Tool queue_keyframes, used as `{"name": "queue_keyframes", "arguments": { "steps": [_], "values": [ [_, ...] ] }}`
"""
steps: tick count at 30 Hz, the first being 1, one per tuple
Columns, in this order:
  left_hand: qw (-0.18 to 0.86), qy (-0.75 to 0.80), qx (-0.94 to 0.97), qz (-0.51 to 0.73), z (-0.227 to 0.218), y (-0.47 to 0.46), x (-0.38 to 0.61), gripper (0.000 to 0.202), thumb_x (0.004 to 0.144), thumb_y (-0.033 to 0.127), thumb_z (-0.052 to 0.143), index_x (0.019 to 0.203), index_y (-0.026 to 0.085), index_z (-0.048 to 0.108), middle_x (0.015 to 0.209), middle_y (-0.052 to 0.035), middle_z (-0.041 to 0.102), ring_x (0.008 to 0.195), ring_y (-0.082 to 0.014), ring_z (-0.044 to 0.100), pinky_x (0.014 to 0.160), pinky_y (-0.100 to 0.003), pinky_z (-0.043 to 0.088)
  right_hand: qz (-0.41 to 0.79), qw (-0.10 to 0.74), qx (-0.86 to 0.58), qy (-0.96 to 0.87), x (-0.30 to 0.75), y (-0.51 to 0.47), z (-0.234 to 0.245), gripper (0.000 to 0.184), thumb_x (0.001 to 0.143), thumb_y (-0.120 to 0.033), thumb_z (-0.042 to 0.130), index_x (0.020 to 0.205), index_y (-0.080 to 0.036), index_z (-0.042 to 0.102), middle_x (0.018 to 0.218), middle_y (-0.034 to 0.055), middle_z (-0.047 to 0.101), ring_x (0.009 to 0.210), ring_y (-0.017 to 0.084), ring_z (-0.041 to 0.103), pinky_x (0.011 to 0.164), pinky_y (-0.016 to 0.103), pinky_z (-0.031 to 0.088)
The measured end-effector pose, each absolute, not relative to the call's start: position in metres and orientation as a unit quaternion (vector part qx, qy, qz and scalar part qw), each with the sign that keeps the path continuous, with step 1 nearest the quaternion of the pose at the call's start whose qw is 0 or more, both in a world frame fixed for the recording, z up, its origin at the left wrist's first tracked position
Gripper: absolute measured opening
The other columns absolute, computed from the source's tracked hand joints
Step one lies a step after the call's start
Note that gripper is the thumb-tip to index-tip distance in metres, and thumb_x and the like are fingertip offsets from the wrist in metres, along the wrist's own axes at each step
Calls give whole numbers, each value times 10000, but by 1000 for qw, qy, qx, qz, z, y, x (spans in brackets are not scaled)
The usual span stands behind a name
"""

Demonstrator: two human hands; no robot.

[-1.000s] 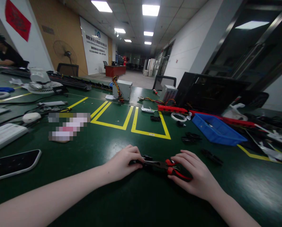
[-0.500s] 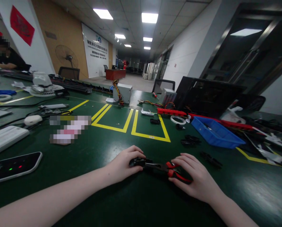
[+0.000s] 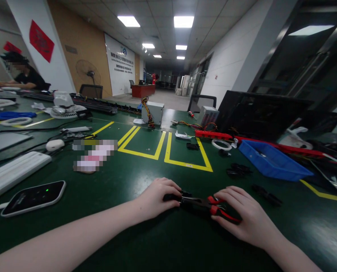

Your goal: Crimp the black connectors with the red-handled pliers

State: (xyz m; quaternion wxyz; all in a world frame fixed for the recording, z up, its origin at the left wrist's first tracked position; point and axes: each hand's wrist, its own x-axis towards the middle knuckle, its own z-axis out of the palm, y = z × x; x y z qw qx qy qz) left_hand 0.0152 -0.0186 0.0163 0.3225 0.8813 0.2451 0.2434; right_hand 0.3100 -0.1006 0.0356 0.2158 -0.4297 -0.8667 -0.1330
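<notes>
Red-and-black handled pliers (image 3: 199, 201) lie across the space between my hands, low over the green table. My right hand (image 3: 246, 213) is wrapped around their handles, thumb below and fingers above. The jaws point left and reach a small black part (image 3: 172, 197) that my left hand (image 3: 159, 196) pinches between thumb and fingers. Most of that part is covered by the fingers, so its exact kind cannot be made out. Several similar black pieces (image 3: 238, 170) sit beyond my right hand, with another black piece (image 3: 267, 195) nearer to it.
A blue tray (image 3: 273, 160) stands at the right, before a dark monitor-like panel (image 3: 259, 115). Metal power supply boxes (image 3: 154, 112) stand at the back. Yellow tape (image 3: 140, 152) marks the table. On the left are a black handheld device (image 3: 34, 198) and a white bar (image 3: 15, 175). A person (image 3: 26, 75) sits far left.
The whole view has shifted, so table and hands appear further right. My grips on the pliers and the black part look the same. A red light on the left device no longer shows.
</notes>
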Motion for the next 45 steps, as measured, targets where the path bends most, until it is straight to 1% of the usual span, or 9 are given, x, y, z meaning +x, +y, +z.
{"name": "queue_keyframes", "arguments": {
  "steps": [5,11,22,23,27,28,34,39,45],
  "values": [
    [358,234,873,237,16,-19,16,190,869,175,704,1058,190,712,1183,-56,674,1096,-207,619,988,-387,459,-127,210,-436,-866,316,-100,34,375,799,-408,703,1111,-219,615,975,69,723,892,235,684,806,403,568],
    [361,234,871,237,13,-18,16,200,841,180,734,1038,199,710,1177,-55,664,1097,-219,609,983,-400,457,-109,207,-447,-864,316,-100,33,358,797,-397,703,1100,-221,630,973,70,723,900,234,679,807,394,567],
    [358,244,870,236,11,-18,16,175,847,147,711,1016,191,705,1185,-55,664,1099,-220,610,982,-399,457,-97,216,-454,-859,307,-101,26,338,811,-383,681,1093,-209,614,979,76,718,869,220,674,836,408,544],
    [357,243,871,235,10,-17,16,175,852,154,707,1022,195,704,1188,-55,661,1102,-220,608,983,-400,456,-95,216,-456,-858,307,-101,25,347,810,-386,680,1104,-211,617,986,75,719,876,220,674,837,404,544],
    [350,240,876,230,9,-17,16,180,867,178,696,1045,204,701,1195,-56,657,1111,-224,601,989,-408,452,-102,214,-460,-856,307,-103,25,506,833,-394,652,1293,-203,564,1020,86,720,901,224,675,835,402,548],
    [348,241,876,229,9,-17,15,182,867,179,697,1047,207,701,1196,-53,657,1112,-224,600,992,-409,450,-105,212,-459,-857,307,-103,25,514,839,-393,646,1306,-197,558,1017,90,721,892,223,675,828,402,550],
    [345,238,878,230,10,-18,16,181,875,171,688,1051,212,698,1202,-45,656,1107,-215,594,986,-397,445,-110,190,-455,-863,307,-104,36,335,823,-393,668,1086,-186,646,941,83,726,826,215,675,813,400,549],
    [335,235,885,224,10,-19,16,193,875,171,693,1059,228,692,1213,-27,652,1116,-215,582,989,-403,431,-110,174,-448,-870,309,-103,42,324,817,-391,672,1074,-200,625,946,61,725,831,211,688,925,459,503],
    [332,239,884,225,11,-21,16,193,873,157,687,1054,225,687,1207,-30,653,1115,-215,580,984,-396,437,-115,171,-449,-869,310,-103,40,325,818,-390,669,1075,-198,618,928,43,707,836,209,682,1082,530,358]
  ]
}}
